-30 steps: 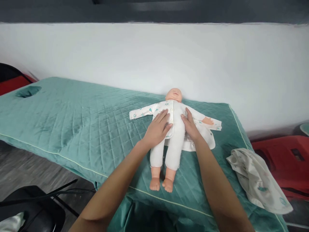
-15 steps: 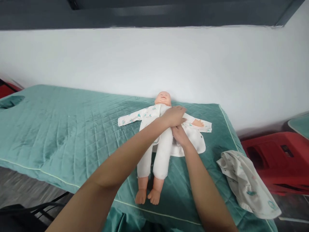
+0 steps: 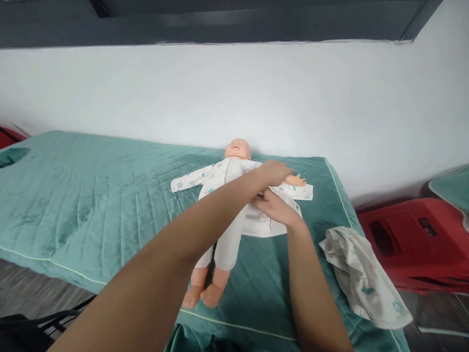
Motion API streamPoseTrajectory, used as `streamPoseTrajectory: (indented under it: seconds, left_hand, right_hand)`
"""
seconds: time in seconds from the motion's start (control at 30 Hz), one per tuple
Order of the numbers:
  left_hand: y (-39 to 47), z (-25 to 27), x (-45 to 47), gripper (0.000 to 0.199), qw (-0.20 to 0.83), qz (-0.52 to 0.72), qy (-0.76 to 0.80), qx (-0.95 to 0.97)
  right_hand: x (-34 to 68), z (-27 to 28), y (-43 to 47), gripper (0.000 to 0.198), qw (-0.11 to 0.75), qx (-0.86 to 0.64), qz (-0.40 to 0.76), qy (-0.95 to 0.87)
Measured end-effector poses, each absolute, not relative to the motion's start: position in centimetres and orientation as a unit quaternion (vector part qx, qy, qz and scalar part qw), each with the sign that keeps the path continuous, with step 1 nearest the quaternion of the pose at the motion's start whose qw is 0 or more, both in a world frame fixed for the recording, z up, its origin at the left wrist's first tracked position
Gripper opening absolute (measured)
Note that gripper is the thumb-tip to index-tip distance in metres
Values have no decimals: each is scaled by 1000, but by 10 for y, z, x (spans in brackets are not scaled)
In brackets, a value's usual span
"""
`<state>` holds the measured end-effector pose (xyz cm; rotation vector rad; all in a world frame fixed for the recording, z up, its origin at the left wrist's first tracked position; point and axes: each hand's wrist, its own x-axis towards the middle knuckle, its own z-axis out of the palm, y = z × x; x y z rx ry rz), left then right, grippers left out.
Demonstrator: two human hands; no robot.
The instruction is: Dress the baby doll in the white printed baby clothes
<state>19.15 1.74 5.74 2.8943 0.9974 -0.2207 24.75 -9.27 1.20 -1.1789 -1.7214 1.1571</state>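
A baby doll [image 3: 230, 249] lies on its back on the green quilted cover, head toward the wall, in white trousers. An open white baby shirt [image 3: 216, 173] with small blue-green prints lies under and around it; one sleeve stretches out left, the other right. My left hand [image 3: 277, 171] is closed over the doll's arm on the right side, and the doll's small hand shows past my fingers. Just below, my right hand [image 3: 275, 207] is beside the doll's torso above the spread shirt panel, fingers extended left and apart. My left forearm covers part of the doll's middle.
A crumpled printed white garment [image 3: 366, 278] lies at the right edge of the green quilted bed [image 3: 91, 205]. To the right of it stands a red plastic stool or chair [image 3: 406, 244]. A white wall [image 3: 164, 98] rises behind the bed, with a dark ledge [image 3: 220, 24] above.
The doll's arm has swung up and outward with my left hand. The doll's legs now slant more to the left. My right hand has turned, its fingers now extending left.
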Motion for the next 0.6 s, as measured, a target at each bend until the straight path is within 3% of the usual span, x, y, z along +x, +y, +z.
streamPoseTrajectory:
  seconds: [0.13,0.23,0.37,0.53,0.6]
  left_hand:
    - [24,59,180,38,54,-39,346,936]
    - [25,60,174,35,58,-16,349,935]
    - [25,61,169,31,46,4,347,937]
    - [23,50,165,23,20,6,322,946]
    - [22,46,164,24,6,9,321,947]
  right_hand:
    - [296,11,-95,39,356,-506,469,-630]
    - [315,-9,-83,36,390,-663,315,-556]
    - [301,-37,-64,53,355,-703,177,-590]
    - [295,-43,-52,22,341,-738,179,-554]
    - [306,-41,-50,27,357,-764,170,-510]
